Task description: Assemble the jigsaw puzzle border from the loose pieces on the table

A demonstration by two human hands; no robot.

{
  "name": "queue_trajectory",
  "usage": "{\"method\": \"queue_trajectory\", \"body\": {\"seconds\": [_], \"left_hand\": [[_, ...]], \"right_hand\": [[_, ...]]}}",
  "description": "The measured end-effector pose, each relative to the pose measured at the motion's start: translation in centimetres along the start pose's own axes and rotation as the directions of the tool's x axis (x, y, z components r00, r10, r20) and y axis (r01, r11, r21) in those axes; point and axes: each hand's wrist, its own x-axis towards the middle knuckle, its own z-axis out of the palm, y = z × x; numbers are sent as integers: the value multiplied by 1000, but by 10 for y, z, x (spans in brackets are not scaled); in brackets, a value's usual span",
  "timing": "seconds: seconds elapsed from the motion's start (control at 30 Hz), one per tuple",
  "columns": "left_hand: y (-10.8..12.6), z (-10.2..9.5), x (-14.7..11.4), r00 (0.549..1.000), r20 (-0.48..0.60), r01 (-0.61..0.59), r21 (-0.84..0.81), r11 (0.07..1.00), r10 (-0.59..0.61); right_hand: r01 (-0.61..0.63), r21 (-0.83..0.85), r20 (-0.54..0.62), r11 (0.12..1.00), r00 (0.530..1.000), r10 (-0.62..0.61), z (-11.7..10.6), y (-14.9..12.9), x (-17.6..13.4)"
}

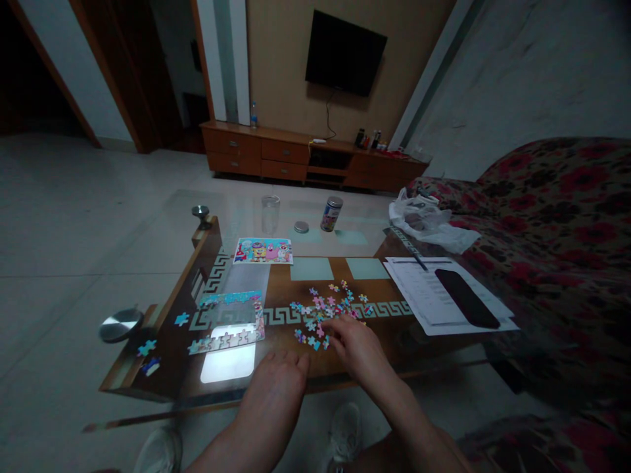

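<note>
On the glass-topped table, my right hand (359, 343) reaches into a pile of loose jigsaw puzzle pieces (331, 305). Its fingertips are at a pink piece (320, 331), with thumb and forefinger apart. My left hand (282, 381) rests near the table's front edge, fingers lying loosely on the glass and holding nothing. Left of the pile is a partly joined puzzle border (227, 340), with top, right and bottom strips put together. Behind it lies a picture card (263, 251) with cartoon figures. Several separate pieces, one of them a blue piece (182, 319), are at the table's left side.
A clear glass (270, 215), a round metal lid (301, 227) and a printed can (331, 214) stand at the back. To the right are papers (419, 295), a pen (419, 261), a black phone (466, 297) and a white plastic bag (424, 220). A flowered sofa (552, 217) borders the right.
</note>
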Motion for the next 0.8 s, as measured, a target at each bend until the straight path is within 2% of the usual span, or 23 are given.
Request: {"method": "queue_trajectory", "body": {"seconds": [0.37,0.63,0.8], "left_hand": [[-4,-5,1,998,-15,57,-3,998,-57],[-11,-12,0,995,-36,94,12,996,-93],[-12,-13,-1,994,-39,99,22,995,-98]], "right_hand": [[-53,16,-2,998,999,53,-6,10,0],[25,60,63,998,998,-29,-9,11,2],[13,47,70,999,997,-16,-9,9,0]]}}
